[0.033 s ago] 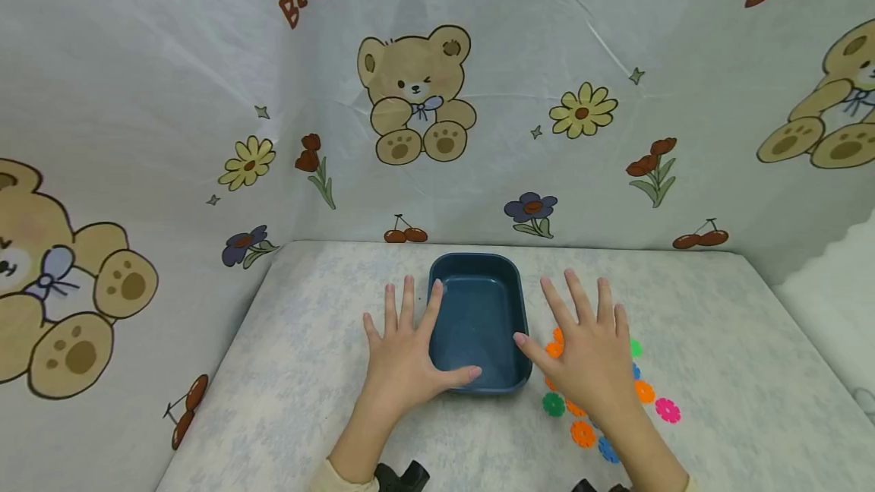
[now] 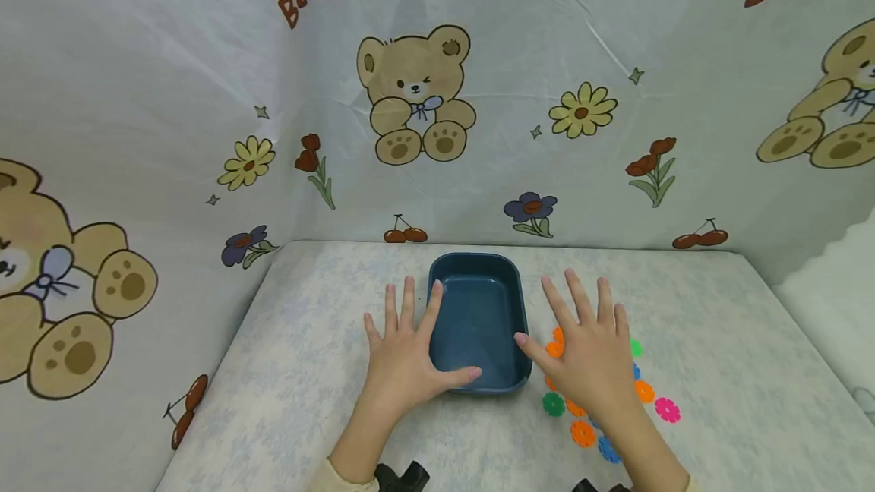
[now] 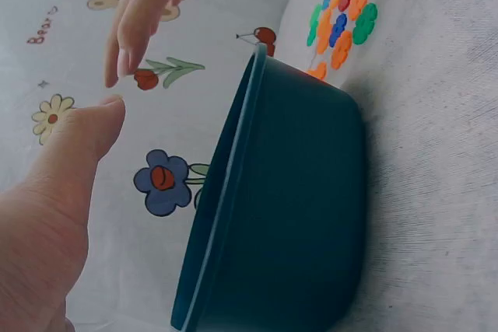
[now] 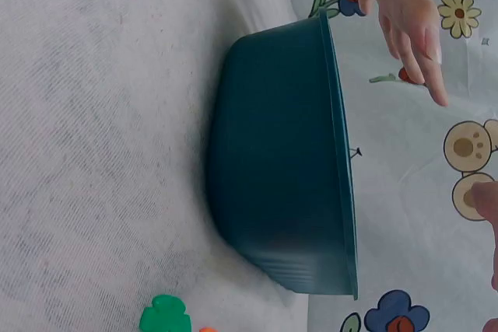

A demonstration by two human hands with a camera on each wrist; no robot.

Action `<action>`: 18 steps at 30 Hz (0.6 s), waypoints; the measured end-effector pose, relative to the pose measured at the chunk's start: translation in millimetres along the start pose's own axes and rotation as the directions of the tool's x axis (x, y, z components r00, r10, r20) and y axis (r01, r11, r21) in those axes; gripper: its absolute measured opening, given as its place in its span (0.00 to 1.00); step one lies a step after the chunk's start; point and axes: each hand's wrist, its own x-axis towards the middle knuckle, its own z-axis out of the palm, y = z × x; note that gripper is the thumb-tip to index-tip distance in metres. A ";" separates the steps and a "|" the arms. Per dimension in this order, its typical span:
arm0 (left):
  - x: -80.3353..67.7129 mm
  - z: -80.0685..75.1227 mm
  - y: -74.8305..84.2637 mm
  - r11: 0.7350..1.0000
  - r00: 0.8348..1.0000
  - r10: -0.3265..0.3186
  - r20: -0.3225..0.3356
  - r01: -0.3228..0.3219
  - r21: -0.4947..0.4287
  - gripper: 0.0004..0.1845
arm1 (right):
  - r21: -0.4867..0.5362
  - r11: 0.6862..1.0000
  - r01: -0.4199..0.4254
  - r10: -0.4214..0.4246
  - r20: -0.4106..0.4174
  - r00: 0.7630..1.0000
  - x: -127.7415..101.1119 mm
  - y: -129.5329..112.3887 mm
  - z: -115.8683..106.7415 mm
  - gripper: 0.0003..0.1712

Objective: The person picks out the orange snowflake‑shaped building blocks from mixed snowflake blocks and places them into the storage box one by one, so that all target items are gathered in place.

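Bear-printed cloth walls enclose a pale table (image 2: 307,370) where a dark blue tub (image 2: 478,279) sits at the centre between two flat, spread, unclenched hands, the left hand (image 2: 403,355) hovering over its left rim and the right hand (image 2: 591,359) hovering above scattered colourful flower-shaped pieces (image 2: 666,409) just right of it.

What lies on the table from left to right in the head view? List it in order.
Left hand → dark blue tub → right hand → pink flower-shaped piece, the rightmost of the coloured pieces scattered under and beside the right hand.
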 end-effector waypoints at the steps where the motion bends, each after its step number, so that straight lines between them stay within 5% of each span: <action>1: -0.2 1.3 -0.3 1.000 1.000 -0.001 0.006 0.001 0.003 0.70 | 0.001 1.000 -0.005 0.005 0.009 1.000 -0.4 1.1 -0.2 0.53; 8: -3.4 16.1 -7.5 0.998 0.999 -0.004 0.040 0.006 -0.062 0.72 | 0.021 0.998 -0.063 0.061 0.089 0.994 -2.6 12.7 -2.2 0.51; 18: -11.9 44.5 -20.7 0.960 0.997 0.003 0.074 0.018 -0.279 0.75 | 0.056 0.998 -0.040 0.036 0.077 0.996 -6.8 43.6 3.4 0.44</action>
